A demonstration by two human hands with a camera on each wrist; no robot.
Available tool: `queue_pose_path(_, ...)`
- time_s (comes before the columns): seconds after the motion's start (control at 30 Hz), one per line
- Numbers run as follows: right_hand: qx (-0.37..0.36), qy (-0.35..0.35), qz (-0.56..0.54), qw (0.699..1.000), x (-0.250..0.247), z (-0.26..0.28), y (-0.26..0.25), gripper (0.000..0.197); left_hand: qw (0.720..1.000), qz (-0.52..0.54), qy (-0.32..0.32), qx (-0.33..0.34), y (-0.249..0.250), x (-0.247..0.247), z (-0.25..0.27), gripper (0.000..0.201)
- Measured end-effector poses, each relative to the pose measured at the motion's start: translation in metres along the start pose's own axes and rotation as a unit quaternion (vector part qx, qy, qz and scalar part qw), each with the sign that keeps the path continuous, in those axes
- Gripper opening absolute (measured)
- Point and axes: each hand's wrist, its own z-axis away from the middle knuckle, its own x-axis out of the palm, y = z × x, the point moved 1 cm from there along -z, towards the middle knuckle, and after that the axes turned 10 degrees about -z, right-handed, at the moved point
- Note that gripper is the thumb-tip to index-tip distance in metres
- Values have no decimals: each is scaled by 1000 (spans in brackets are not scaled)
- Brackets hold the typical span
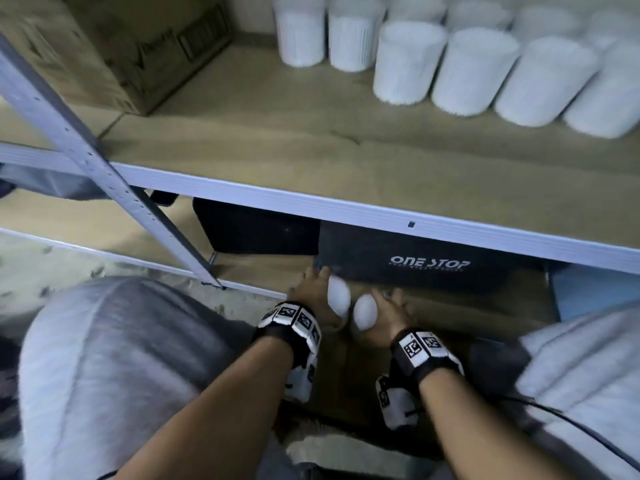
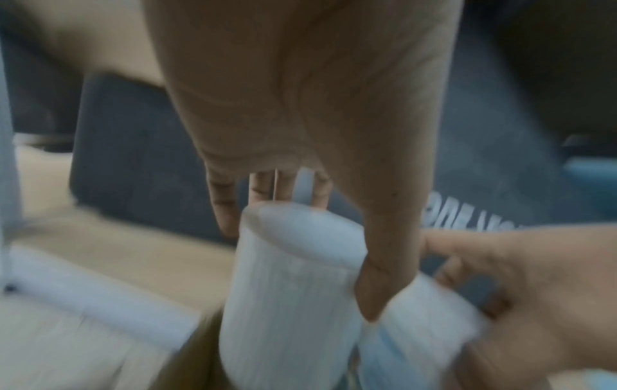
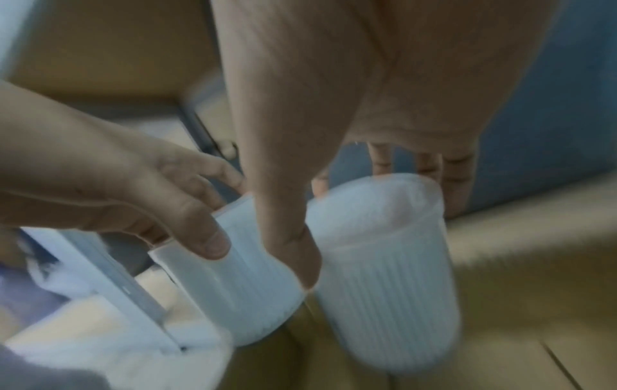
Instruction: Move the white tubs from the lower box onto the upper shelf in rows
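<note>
While the head view shows only two white ovals between the hands, the wrist views show them as ribbed white tubs held upright side by side. The left hand (image 1: 313, 296) has its grip curled round the left tub (image 1: 338, 295), thumb on the near side and fingers behind it. The right hand (image 1: 386, 315) holds the right tub (image 1: 364, 312) the same way; the right wrist view shows its thumb (image 3: 284, 237) down between the two tubs and its fingers (image 3: 457, 179) behind the rim. Both wrist views are blurred, so I cannot tell whether the two tubs touch. Only the head view shows the upper shelf (image 1: 381, 206), where more tubs (image 1: 408, 60) stand upside down in rows at the right, well apart from the hands. A cardboard box (image 1: 114, 53) sits on that shelf at the left. Below the shelf's white edge lies a dark box (image 1: 408, 261) lettered ONE STOP, just behind the hands, with another dark box (image 1: 256, 226) to its left and a blue thing (image 1: 595, 289) to its right. A grey upright (image 1: 104, 168) of the rack slants across the left of the head view. The shelf edge lies between the held tubs and the rows above. Grey-clothed knees (image 1: 114, 358) flank the forearms, and the lower box the tubs come from is mostly hidden under the hands.
</note>
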Motion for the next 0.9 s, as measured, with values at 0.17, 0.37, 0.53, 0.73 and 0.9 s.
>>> queue_pose_path(0.17,-64,34,31,997,-44,39,-26,70,998,-40,40,18,4,-58,34,95)
queue_pose_path(0.37,-127,31,55,990,-82,90,-64,72,995,-33,67,67,0,-124,83,91)
queue_pose_path(0.53,-187,42,66,979,-113,130,-91,73,992,-36,79,88,-1,-166,118,98)
queue_pose_path(0.73,-263,85,26,961,-156,163,-117,80,983,-18,145,110,-2,-217,154,93)
queue_pose_path(0.9,-321,129,-45,937,-188,169,-135,71,975,4,195,104,-4,-258,164,89)
